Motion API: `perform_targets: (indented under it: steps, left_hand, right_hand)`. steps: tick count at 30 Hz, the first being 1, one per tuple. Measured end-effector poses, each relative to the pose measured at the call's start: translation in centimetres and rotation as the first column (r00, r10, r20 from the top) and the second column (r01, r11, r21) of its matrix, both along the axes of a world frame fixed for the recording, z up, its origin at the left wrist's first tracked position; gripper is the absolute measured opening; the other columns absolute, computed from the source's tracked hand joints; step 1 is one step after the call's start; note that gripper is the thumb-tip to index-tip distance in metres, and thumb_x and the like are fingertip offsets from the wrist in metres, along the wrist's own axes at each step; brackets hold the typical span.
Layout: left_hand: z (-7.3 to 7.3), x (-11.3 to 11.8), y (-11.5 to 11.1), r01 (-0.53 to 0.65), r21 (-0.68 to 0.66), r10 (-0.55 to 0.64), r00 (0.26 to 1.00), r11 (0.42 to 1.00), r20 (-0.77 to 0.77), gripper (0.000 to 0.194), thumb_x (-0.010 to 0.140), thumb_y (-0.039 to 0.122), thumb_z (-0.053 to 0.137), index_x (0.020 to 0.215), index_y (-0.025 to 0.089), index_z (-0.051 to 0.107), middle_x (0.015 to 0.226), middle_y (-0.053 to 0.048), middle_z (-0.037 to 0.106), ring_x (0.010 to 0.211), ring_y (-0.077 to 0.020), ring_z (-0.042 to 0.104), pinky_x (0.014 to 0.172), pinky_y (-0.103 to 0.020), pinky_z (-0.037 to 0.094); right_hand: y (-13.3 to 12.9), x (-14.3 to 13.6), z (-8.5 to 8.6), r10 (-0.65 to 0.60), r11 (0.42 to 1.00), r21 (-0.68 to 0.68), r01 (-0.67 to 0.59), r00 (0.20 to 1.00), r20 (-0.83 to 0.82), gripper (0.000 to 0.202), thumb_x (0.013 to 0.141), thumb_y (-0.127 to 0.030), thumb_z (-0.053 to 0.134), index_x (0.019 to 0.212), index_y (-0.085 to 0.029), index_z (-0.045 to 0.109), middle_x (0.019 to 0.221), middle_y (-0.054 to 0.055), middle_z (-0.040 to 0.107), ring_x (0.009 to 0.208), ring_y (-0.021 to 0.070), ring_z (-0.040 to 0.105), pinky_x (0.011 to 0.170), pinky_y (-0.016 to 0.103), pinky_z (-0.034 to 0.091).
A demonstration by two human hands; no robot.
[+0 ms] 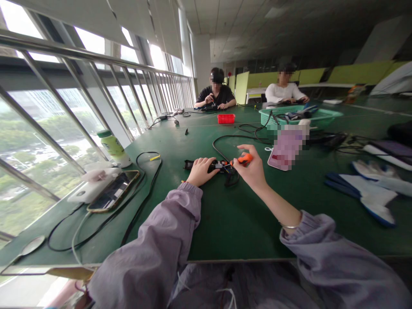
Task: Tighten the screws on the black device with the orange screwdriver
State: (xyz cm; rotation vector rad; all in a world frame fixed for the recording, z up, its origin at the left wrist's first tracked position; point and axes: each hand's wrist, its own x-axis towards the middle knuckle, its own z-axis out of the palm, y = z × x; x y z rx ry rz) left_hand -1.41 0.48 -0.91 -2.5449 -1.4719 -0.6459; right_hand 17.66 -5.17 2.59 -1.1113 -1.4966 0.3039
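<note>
Right grip (252, 170) clamped on orange-handled tool (246, 159), shaft directed at wired end of black device (213, 165); left grip (201, 171) closed over device body, device lying on green surface (222, 223), pink phone (286, 148) apart, right of right grip.

I see open table (231, 231) nearer than the right fingers (252, 150); a cable (231, 136) curves beyond, a phone (280, 158) blocks their right.
</note>
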Motion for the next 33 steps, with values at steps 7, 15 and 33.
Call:
perform_targets:
  steps: [7, 15, 33]
  left_hand:
    - [-0.07, 0.08, -0.04, 0.002, 0.006, -0.002, 1.0, 1.0, 0.004, 0.05, 0.084, 0.052, 0.044, 0.124, 0.022, 0.049, 0.107, -0.007, 0.06, 0.102, -0.0243, 0.05, 0.093, -0.039, 0.036]
    - [0.03, 0.06, -0.07, 0.0, -0.002, 0.0, 1.0, 1.0, -0.001, 0.051, 0.085, 0.052, 0.044, 0.124, 0.021, 0.048, 0.107, -0.007, 0.06, 0.102, -0.0243, 0.049, 0.094, -0.039, 0.035]
    - [0.24, 0.22, -0.22, 0.0, -0.012, 0.001, 1.0, 1.0, 0.004, 0.05, 0.085, 0.052, 0.044, 0.124, 0.022, 0.048, 0.107, -0.007, 0.06, 0.103, -0.0247, 0.049, 0.094, -0.04, 0.035]
  right_hand:
    - [-0.08, 0.03, 0.11, -0.106, 0.994, -0.014, 0.107, 0.994, 0.035, 0.039, 0.069, -0.04, 0.06, 0.103, -0.023, 0.051, 0.065, -0.005, 0.054, 0.055, 0.0138, 0.052, 0.059, 0.027, 0.044]
    - [0.27, 0.21, -0.11, -0.022, 0.999, 0.038, 0.022, 1.0, 0.005, 0.039, 0.068, -0.025, 0.056, 0.106, -0.022, 0.051, 0.078, -0.001, 0.059, 0.06, 0.0134, 0.055, 0.06, 0.026, 0.045]
    - [0.02, 0.25, 0.13, -0.052, 0.993, 0.111, 0.05, 0.999, 0.015, 0.049, 0.069, -0.033, 0.06, 0.114, -0.022, 0.044, 0.068, -0.005, 0.052, 0.06, 0.0135, 0.054, 0.063, 0.027, 0.045]
